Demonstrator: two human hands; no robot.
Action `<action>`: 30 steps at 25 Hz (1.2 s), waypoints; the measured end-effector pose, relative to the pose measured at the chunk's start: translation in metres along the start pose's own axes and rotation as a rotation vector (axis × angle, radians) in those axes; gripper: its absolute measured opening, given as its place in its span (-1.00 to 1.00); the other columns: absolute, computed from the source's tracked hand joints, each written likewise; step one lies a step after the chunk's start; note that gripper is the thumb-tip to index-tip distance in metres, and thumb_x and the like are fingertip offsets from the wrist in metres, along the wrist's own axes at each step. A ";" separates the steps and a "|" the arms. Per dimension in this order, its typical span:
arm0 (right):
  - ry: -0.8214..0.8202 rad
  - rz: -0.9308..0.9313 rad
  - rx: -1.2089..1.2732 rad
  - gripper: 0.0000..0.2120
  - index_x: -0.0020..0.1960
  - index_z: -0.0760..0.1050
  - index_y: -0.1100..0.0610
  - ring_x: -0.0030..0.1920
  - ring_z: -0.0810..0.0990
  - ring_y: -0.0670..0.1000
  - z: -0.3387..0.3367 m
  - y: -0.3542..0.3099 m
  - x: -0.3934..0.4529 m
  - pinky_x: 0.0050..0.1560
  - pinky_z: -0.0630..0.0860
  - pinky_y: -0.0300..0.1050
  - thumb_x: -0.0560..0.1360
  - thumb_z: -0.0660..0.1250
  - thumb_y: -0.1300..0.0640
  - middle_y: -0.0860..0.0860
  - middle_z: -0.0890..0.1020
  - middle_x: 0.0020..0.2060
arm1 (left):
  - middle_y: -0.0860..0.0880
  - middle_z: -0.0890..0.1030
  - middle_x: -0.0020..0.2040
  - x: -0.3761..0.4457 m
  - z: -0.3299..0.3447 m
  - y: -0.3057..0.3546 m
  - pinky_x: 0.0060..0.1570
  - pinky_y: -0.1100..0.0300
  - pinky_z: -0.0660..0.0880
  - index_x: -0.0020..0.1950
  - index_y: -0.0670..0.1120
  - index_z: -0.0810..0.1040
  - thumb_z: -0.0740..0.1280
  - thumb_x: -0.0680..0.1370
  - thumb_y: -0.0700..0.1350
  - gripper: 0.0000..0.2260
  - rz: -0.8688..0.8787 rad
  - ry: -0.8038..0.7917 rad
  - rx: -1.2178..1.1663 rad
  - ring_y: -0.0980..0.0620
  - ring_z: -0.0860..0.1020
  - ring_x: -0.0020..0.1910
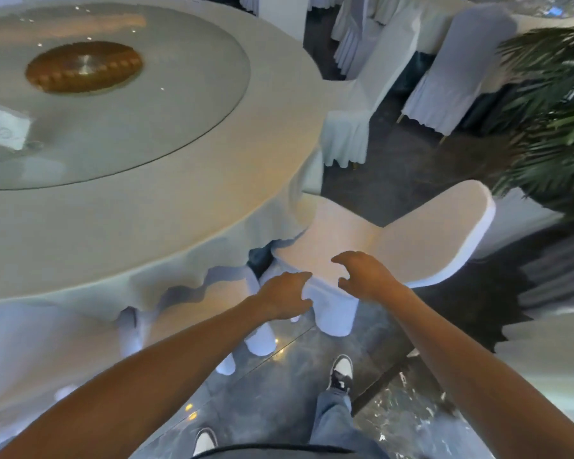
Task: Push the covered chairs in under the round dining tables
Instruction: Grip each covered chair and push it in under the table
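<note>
Chair point(371, 240) in a white cover stands at the near right edge of the round table point(166, 207), its seat partly tucked beneath the hanging tablecloth and its back leaning away to the right. Both bare arms reach toward the seat's near corner. The left hand point(284, 296) sits at that corner with fingers bent against the cover's edge; whether it truly grips the cloth cannot be told. The right hand point(365, 276) hovers just above the seat, fingers and thumb curled apart in a loose claw, holding nothing. On the table lies a glass turntable point(166, 104) with a brown round centre, and a white box point(4, 127) rests at its left side. Two more covered chairs point(451, 71) stand well apart at the upper right, beside another draped table. A green palm plant point(550, 107) fills the right edge. Below, dark marbled floor point(411, 409) shows the person's two black-and-white sneakers point(341, 372) and a jeans leg.
</note>
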State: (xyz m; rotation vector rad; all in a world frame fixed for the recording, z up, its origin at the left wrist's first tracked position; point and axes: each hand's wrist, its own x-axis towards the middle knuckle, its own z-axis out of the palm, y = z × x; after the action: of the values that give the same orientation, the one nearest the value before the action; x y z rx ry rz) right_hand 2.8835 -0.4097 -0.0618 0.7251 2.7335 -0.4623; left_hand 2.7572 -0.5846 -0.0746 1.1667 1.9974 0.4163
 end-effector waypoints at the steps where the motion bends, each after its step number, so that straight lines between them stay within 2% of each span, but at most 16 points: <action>1: 0.030 0.002 -0.033 -0.49 0.44 0.38 0.05 0.35 0.42 0.13 -0.013 0.034 0.006 0.36 0.34 0.00 0.50 0.31 0.10 0.06 0.46 0.39 | -0.10 0.49 0.38 0.025 0.006 0.024 0.28 0.03 0.43 0.51 -0.07 0.31 0.33 0.57 0.02 -0.46 0.007 0.018 0.024 -0.13 0.46 0.34; 4: 0.151 0.030 -0.172 -0.49 0.44 0.37 0.09 0.34 0.41 0.20 -0.052 0.133 0.015 0.41 0.26 0.06 0.50 0.28 0.19 0.13 0.45 0.39 | -0.09 0.37 0.49 0.089 0.032 0.106 0.35 0.04 0.36 0.57 -0.08 0.19 0.37 0.54 0.12 -0.31 0.040 0.045 0.053 -0.11 0.38 0.42; 6: 0.169 0.070 -0.250 -0.44 0.46 0.32 0.07 0.42 0.31 0.19 -0.071 0.188 0.006 0.50 0.12 0.13 0.49 0.32 0.22 0.13 0.37 0.44 | -0.09 0.35 0.50 0.130 0.055 0.152 0.37 0.00 0.36 0.57 -0.06 0.17 0.38 0.50 0.21 -0.24 0.055 0.022 0.026 -0.13 0.37 0.43; 8: 0.176 0.115 -0.341 -0.35 0.51 0.22 0.05 0.51 0.16 0.19 -0.087 0.241 -0.005 0.54 0.00 0.19 0.48 0.38 0.20 0.12 0.25 0.51 | -0.04 0.27 0.55 0.164 0.076 0.198 0.42 -0.01 0.31 0.58 0.06 0.08 0.30 0.50 0.33 -0.24 0.098 -0.036 0.032 -0.12 0.32 0.47; 9: 0.185 0.128 -0.378 -0.32 0.53 0.17 0.04 0.53 0.09 0.20 -0.094 0.266 -0.009 0.54 -0.02 0.20 0.49 0.39 0.17 0.13 0.18 0.53 | -0.01 0.22 0.57 0.182 0.087 0.217 0.45 0.01 0.27 0.57 0.10 0.02 0.25 0.51 0.35 -0.25 0.127 -0.049 0.016 -0.10 0.27 0.50; 11: 0.157 0.155 -0.413 -0.29 0.56 0.08 0.00 0.55 0.00 0.22 -0.101 0.311 -0.017 0.54 0.00 0.21 0.53 0.37 0.15 0.15 0.06 0.56 | 0.01 0.17 0.58 0.211 0.106 0.255 0.45 0.02 0.24 0.58 0.05 0.01 0.27 0.52 0.33 -0.23 0.123 -0.035 0.000 -0.08 0.24 0.51; 14: 0.064 0.151 -0.448 -0.26 0.58 -0.06 -0.04 0.56 -0.10 0.23 -0.096 0.357 -0.014 0.52 0.06 0.22 0.57 0.32 0.13 0.14 -0.09 0.58 | -0.03 0.22 0.56 0.240 0.127 0.291 0.39 -0.04 0.36 0.58 -0.01 0.05 0.31 0.49 0.33 -0.19 0.096 0.020 0.057 -0.12 0.33 0.46; 15: 0.046 0.141 -0.474 -0.27 0.57 -0.04 -0.04 0.56 -0.11 0.24 -0.094 0.364 -0.008 0.52 0.08 0.23 0.57 0.32 0.11 0.14 -0.09 0.58 | -0.04 0.28 0.53 0.251 0.133 0.294 0.35 -0.04 0.42 0.57 -0.01 0.07 0.32 0.48 0.32 -0.20 0.087 0.031 0.068 -0.13 0.38 0.42; 17: 0.024 0.101 -0.526 -0.35 0.52 0.17 0.00 0.55 -0.04 0.27 -0.090 0.372 0.004 0.50 0.10 0.27 0.52 0.39 0.06 0.16 0.07 0.56 | -0.07 0.39 0.44 0.264 0.137 0.298 0.22 -0.02 0.52 0.54 -0.03 0.12 0.34 0.49 0.29 -0.23 0.063 0.009 0.097 -0.14 0.48 0.31; 19: 0.025 0.050 -0.568 -0.49 0.36 0.42 0.03 0.52 0.13 0.25 -0.092 0.372 0.013 0.49 0.10 0.31 0.46 0.47 0.06 0.12 0.39 0.43 | -0.10 0.47 0.34 0.268 0.138 0.295 0.11 0.00 0.56 0.51 -0.05 0.16 0.34 0.48 0.28 -0.26 0.045 -0.019 0.131 -0.14 0.55 0.19; 20: 0.023 0.024 -0.594 -0.54 0.32 0.46 0.03 0.50 0.20 0.22 -0.096 0.371 0.016 0.49 0.07 0.31 0.46 0.47 0.06 0.08 0.48 0.35 | -0.10 0.51 0.28 0.266 0.136 0.293 0.05 0.02 0.57 0.47 -0.04 0.19 0.34 0.47 0.29 -0.29 0.042 -0.028 0.142 -0.13 0.57 0.13; 22: 0.021 -0.039 -0.650 -0.60 0.31 0.47 0.00 0.43 0.31 0.15 -0.105 0.368 0.021 0.52 -0.05 0.30 0.50 0.40 0.03 0.02 0.54 0.27 | -0.07 0.55 0.18 0.263 0.134 0.282 -0.04 0.06 0.58 0.37 -0.01 0.25 0.36 0.45 0.30 -0.35 0.025 -0.014 0.149 -0.10 0.59 0.03; 25: 0.010 -0.101 -0.638 -0.61 0.31 0.46 -0.03 0.34 0.38 0.10 -0.106 0.352 0.023 0.51 -0.12 0.26 0.51 0.37 -0.03 0.00 0.55 0.24 | -0.05 0.52 0.22 0.257 0.129 0.266 0.00 0.04 0.59 0.39 0.00 0.22 0.36 0.43 0.32 -0.31 -0.019 0.020 0.123 -0.10 0.58 0.07; 27: 0.016 -0.152 -0.602 -0.60 0.27 0.50 -0.02 0.27 0.45 0.10 -0.100 0.328 0.025 0.50 -0.02 0.23 0.45 0.43 -0.04 0.02 0.58 0.19 | -0.09 0.51 0.25 0.253 0.121 0.258 0.04 0.03 0.56 0.42 -0.05 0.24 0.38 0.47 0.22 -0.35 -0.018 0.052 0.084 -0.14 0.57 0.13; 30: 0.052 -0.240 -0.534 -0.62 0.10 0.57 0.04 0.07 0.53 0.11 -0.086 0.286 0.034 0.35 0.32 0.17 0.34 0.52 -0.05 0.05 0.64 0.02 | -0.14 0.57 0.15 0.239 0.104 0.232 -0.11 0.09 0.45 0.36 -0.12 0.33 0.36 0.53 -0.03 -0.55 -0.027 0.112 0.122 -0.17 0.58 0.06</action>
State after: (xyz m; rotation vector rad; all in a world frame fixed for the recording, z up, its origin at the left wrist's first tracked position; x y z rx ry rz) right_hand 2.9880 -0.1277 -0.0617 0.2748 2.8069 0.2457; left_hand 2.9053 -0.2703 -0.1097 1.2134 2.1584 0.3571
